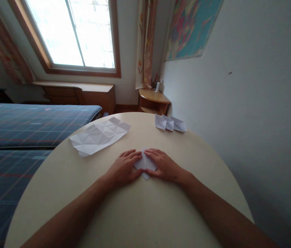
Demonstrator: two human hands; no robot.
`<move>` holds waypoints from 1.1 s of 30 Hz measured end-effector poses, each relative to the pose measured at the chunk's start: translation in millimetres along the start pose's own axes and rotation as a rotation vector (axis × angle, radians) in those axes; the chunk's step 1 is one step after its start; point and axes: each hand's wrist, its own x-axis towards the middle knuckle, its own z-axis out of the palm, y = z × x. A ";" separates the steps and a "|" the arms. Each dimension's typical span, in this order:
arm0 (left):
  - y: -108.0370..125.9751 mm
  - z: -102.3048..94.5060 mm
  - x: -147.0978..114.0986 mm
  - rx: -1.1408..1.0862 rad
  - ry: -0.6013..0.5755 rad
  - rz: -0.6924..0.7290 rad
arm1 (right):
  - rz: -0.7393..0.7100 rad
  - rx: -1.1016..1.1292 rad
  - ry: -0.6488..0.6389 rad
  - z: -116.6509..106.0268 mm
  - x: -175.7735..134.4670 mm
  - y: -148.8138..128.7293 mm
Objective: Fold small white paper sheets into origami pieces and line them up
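Observation:
A small white folded paper (145,163) lies on the round table, pointed at its top and with a narrow tip towards me. My left hand (124,168) holds its left side, fingertips at the upper edge and thumb at the lower one. On the opposite side my right hand (164,166) grips it the same way, fingers over the top and thumb along the bottom. Both hands rest low at the tabletop, their thumbs nearly meeting. The fingers partly cover the paper's side edges.
The pale round table (142,217) carries a creased, unfolded white sheet (100,136) at the back left. Several folded paper pieces (170,123) stand at the back right. A bed with a plaid cover (32,120) borders the left; a white wall (251,103) borders the right.

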 end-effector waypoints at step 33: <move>4.0 -4.1 2.2 -0.003 -0.019 0.088 | 0.124 -0.163 -0.102 3.8 -2.7 7.0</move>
